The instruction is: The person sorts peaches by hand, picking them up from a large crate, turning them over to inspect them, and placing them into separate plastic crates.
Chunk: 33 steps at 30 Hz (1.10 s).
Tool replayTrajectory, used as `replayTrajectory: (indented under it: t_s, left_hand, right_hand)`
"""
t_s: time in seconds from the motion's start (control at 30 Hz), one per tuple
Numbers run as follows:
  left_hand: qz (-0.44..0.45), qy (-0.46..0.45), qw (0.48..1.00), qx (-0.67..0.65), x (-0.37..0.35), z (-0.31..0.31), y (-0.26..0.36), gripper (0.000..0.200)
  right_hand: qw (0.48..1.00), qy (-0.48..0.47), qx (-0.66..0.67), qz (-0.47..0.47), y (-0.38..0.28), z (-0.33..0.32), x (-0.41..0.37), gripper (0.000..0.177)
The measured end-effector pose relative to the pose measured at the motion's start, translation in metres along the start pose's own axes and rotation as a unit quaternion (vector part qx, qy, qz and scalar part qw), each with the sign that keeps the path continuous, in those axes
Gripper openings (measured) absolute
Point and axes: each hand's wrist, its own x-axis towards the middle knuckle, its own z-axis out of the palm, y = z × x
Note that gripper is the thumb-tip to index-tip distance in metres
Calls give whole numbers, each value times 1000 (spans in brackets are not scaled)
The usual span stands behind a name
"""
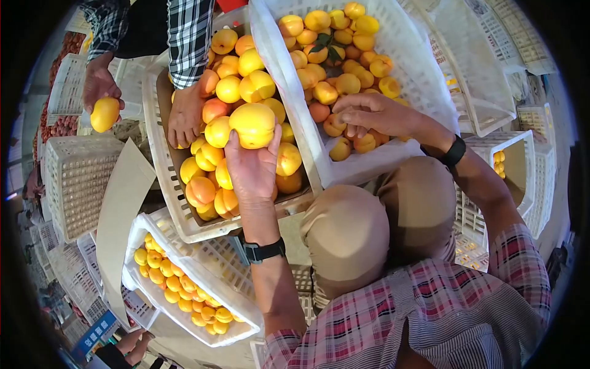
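Note:
A large yellow peach [253,125] sits in my left hand [253,167], palm up, with the fingers and thumb closed around it. Below and around that hand are more big peaches [228,90] in a cardboard-lined white crate [178,212]. My right hand [378,115] hovers low over smaller peaches in a second white crate [313,157], lined with pale sheeting. Its fingers are loosely bent and apart; I see nothing held in them, though the undersides of the fingertips are hidden. Green leaves [329,45] lie among the peaches there.
A co-worker's hand [185,115] reaches into the cardboard-lined crate; their other hand holds a peach [105,114]. Another lined crate of peaches [184,284] stands at lower left. White crates [80,181] are stacked on both sides. My knees [347,224] are close to the crates.

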Motion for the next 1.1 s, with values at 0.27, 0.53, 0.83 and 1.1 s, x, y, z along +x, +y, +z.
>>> replayTrajectory:
  t_s: [0.27,0.53,0.83,1.1]
  left_hand:
    - [-47,5,995,83,-5,-6,4,52]
    - [11,-1,995,101,-11,-12,14,49]
    - [-2,35,993,115,-18,-17,27,50]
    - [197,186,880,389,8,-37,107,55]
  right_hand:
    - [994,39,-103,-21,19,-8,-16,38]
    - [934,122,-336,-23,28,-4,-69,27]
    - [902,210,-374,-44,82,-1,-84,17]
    - [887,236,-392,-65,70,5,-87,17]
